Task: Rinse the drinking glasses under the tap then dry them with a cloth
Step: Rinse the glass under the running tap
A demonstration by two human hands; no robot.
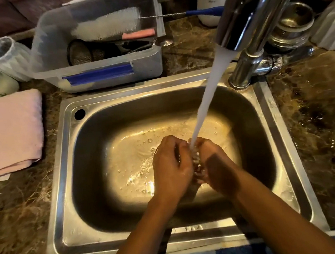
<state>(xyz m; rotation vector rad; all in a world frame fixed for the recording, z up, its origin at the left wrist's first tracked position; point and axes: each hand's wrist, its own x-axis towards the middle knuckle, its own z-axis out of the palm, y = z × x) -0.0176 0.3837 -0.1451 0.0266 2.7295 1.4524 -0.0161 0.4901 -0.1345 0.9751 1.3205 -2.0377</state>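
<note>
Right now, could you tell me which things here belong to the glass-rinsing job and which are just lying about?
In use: glass gripped by left hand and right hand, tap, sink, pink cloth.
Lying about: bottle brush, plastic tub, white bottle.

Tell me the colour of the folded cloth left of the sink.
Pale pink; the folded cloth shows best in the head view.

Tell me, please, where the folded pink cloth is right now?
The pink cloth lies folded on the countertop at the left of the head view, beside the sink.
</note>
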